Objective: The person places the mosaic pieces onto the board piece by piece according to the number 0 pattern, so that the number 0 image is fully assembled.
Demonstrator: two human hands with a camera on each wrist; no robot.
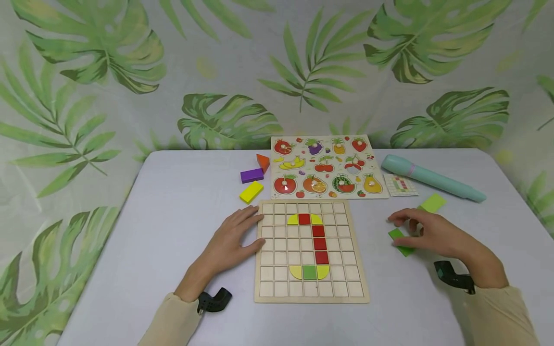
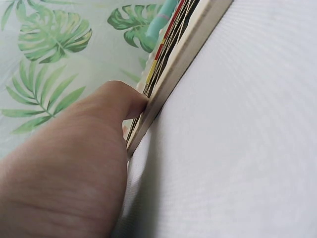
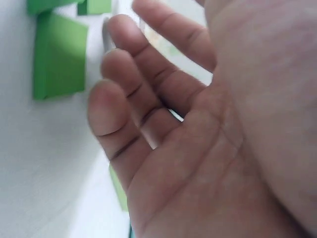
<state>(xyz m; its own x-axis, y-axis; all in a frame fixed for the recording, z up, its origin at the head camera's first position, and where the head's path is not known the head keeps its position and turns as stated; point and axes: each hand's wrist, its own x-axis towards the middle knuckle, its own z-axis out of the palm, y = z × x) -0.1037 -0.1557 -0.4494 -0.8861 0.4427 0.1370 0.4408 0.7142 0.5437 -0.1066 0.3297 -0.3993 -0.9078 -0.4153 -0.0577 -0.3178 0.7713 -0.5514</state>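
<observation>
A wooden grid board [image 1: 267, 274] lies before me. Red squares [image 1: 320, 244], yellow quarter-circles [image 1: 322, 272] and one green square [image 1: 309, 272] sit in its cells in a hook shape. My left hand [image 1: 233, 239] rests at the board's left edge, fingers extended; the left wrist view shows its thumb [image 2: 132, 103] against the board's side. To the board's right, my right hand [image 1: 433, 234] hovers over green blocks [image 1: 406, 250], thumb and fingertips apart. In the right wrist view its fingers [image 3: 107, 106] are loosely bent, with a green block [image 3: 62, 57] just beyond them.
Purple [image 1: 252, 176], yellow [image 1: 251, 191] and orange [image 1: 263, 163] blocks lie behind my left hand. A fruit puzzle board [image 1: 307, 179] touches the grid board's far side. Near it are a small pattern card [image 1: 401, 185], a long teal case [image 1: 437, 179] and light green blocks [image 1: 433, 203].
</observation>
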